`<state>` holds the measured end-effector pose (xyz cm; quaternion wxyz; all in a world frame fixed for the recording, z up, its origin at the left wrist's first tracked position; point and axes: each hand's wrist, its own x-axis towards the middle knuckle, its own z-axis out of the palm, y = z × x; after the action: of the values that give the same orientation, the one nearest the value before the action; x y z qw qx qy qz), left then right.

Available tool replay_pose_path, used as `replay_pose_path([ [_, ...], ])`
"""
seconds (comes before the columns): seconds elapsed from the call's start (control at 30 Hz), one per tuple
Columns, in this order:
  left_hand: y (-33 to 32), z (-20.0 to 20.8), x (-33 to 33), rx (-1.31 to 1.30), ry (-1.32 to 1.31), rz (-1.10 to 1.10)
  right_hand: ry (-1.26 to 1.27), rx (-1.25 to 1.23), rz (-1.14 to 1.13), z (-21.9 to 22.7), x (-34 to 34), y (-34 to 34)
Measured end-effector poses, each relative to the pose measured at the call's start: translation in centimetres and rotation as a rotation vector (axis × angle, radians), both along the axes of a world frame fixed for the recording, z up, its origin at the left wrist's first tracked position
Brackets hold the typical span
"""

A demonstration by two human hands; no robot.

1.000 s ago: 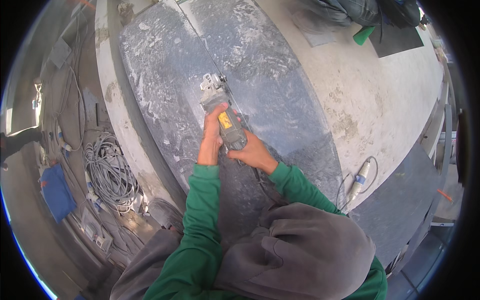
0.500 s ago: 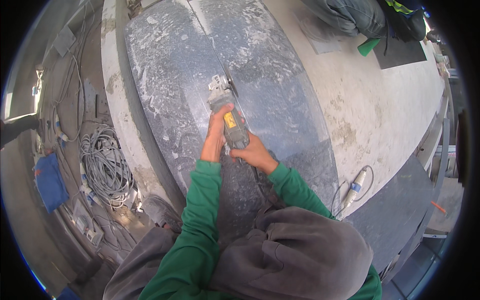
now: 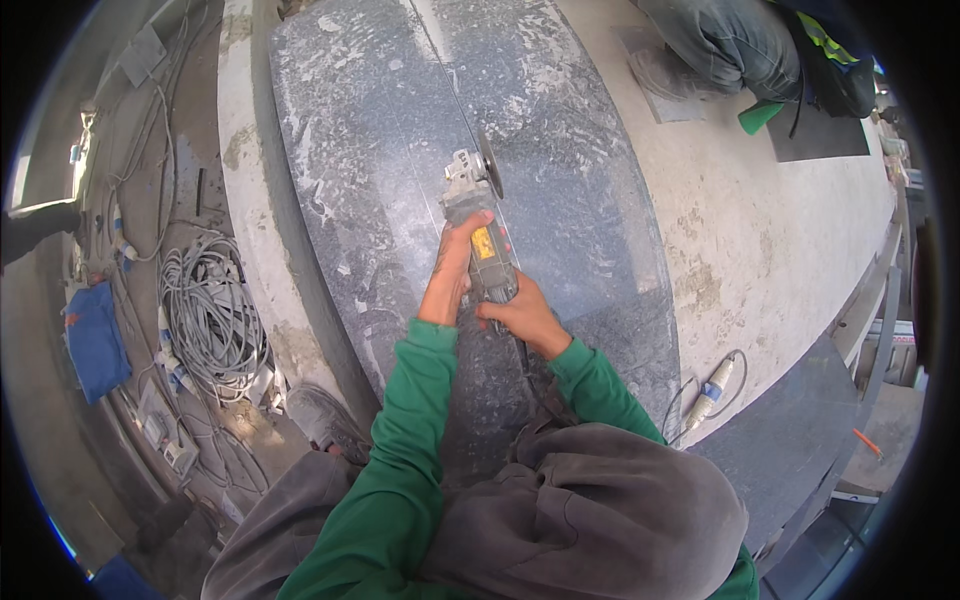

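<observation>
An angle grinder [image 3: 487, 243] with a grey, dusty body and a yellow label is held in both my hands. My left hand [image 3: 455, 260] wraps round the front of its body, just behind the metal gear head. Round the rear end closes my right hand [image 3: 530, 312], and a cord trails from there toward my knees. The thin cutting disc [image 3: 490, 164] stands on edge at the head's right side, over a dark blue-grey stone slab [image 3: 580, 230]. A straight dark line runs along the slab from the disc to its far edge. Whether the disc touches the stone cannot be seen.
Left of a concrete ledge [image 3: 262, 200] lie a coiled grey cable [image 3: 212, 318] and a blue cloth [image 3: 97, 342]. A cable connector [image 3: 711, 389] rests on the pale surface at right. Another person's bent leg [image 3: 715, 45] is at the upper right, near a green piece [image 3: 760, 117].
The whole view has shifted, so the slab and surroundings appear slightly further right. Both hands keep their hold on the angle grinder, and its disc shows a little more openly beside the head.
</observation>
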<state>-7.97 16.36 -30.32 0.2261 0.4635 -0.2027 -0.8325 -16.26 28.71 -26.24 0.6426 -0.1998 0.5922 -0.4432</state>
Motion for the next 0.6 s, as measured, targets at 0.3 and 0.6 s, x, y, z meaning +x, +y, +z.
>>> replay_pose_path([
  [0.3, -0.04, -0.01, -0.29, 0.009, -0.024, 0.008, -0.024, 0.007, -0.002, -0.18, -0.37, 0.04],
  [0.6, -0.01, -0.12, -0.27, 0.012, -0.022, 0.015, -0.024, 0.037, 0.008, 0.1, -0.42, -0.17],
])
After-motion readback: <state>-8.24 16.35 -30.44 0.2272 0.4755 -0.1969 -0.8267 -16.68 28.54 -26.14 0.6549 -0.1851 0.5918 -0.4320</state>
